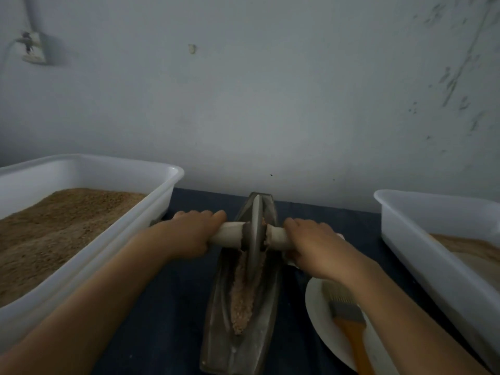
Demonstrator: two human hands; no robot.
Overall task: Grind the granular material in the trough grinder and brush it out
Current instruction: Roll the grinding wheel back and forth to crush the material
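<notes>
Along trough grinder, pinkish-brown granules

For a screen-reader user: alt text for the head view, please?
Both hands, left hand and right hand, grip the wooden axle of a grinding wheel in a trough grinder holding granular material; a brush lies nearby.

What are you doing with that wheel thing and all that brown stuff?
A person is grinding. The left hand and right hand each grip one end of the wooden handle that runs through a metal wheel. The wheel sits in the far part of a long metal trough, with pinkish-brown grains lying in the groove nearer the person. A brush lies untouched on a white plate to the right. White tubs of brown material stand on both sides.
</notes>
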